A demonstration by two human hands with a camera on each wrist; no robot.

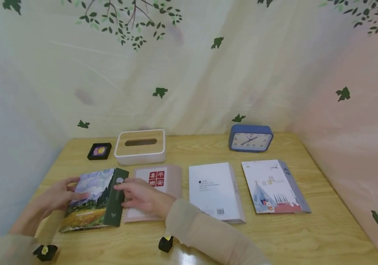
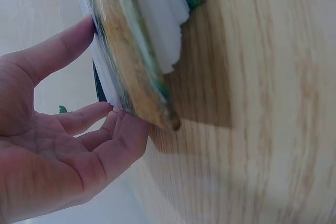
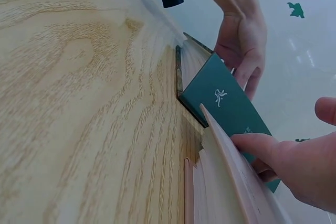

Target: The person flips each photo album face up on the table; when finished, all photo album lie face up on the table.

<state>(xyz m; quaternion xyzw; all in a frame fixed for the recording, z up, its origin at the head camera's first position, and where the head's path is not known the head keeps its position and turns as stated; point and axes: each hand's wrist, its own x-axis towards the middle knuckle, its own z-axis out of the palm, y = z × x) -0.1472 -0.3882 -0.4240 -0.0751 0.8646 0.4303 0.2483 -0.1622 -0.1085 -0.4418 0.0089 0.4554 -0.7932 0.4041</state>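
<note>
A book (image 1: 91, 200) with a painted landscape cover and a dark green spine is at the left of the table. My left hand (image 1: 56, 195) holds its left edge, the thumb on the cover and the fingers curled at the edge. In the left wrist view the book (image 2: 118, 51) is raised off the wood, with a shadow beside it. At the green spine (image 3: 220, 93) is my right hand (image 1: 146, 197), its fingers touching it and nothing pinched between them. That hand also lies over a pink book (image 1: 174, 184) with red characters, hiding part of its cover.
To the right lie a white book (image 1: 212, 191) and a book with a tent drawing (image 1: 268, 187). Along the back stand a small black frame (image 1: 99, 151), a tissue box (image 1: 140, 158) and a blue clock (image 1: 251, 138). A leaf-patterned curtain (image 1: 202, 73) encloses the table (image 1: 275, 235).
</note>
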